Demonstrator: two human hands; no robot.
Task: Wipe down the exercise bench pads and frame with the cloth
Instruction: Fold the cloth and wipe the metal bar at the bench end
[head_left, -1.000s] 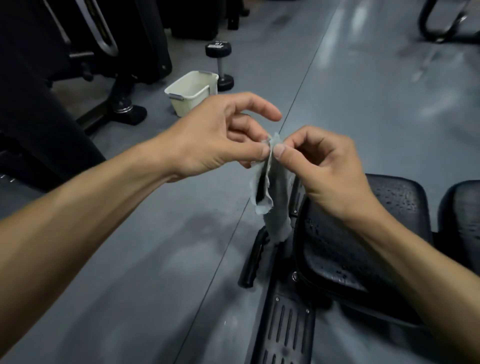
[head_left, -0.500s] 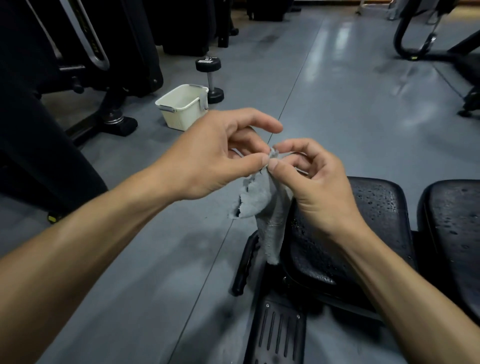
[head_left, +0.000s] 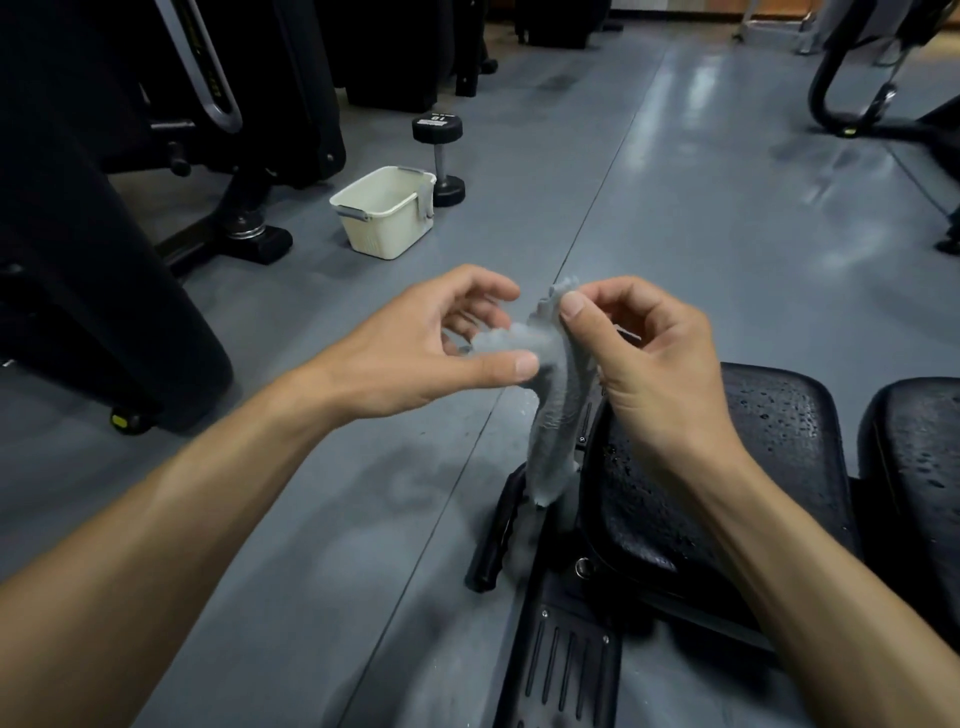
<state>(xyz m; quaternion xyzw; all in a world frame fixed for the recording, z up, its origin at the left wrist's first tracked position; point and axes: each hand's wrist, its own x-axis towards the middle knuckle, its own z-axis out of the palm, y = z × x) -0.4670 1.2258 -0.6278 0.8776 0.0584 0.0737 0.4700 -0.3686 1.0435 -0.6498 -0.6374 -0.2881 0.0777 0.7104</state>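
So both hands are up in front of the person with the grey cloth (head_left: 553, 415) between them. The right hand (head_left: 654, 364) pinches its top edge between thumb and forefinger — the rest hangs down in a loose twist over the edge of the bench's seat pad (head_left: 769, 467), which is black and beaded with droplets. The left hand (head_left: 415, 348) has a bunched bit of cloth between thumb and curled fingers, though that part is blurry. A cream plastic basket (head_left: 384, 213) sits on the grey floor (head_left: 675, 234) just beside an upright dumbbell (head_left: 441, 156) — well apart from the hands.
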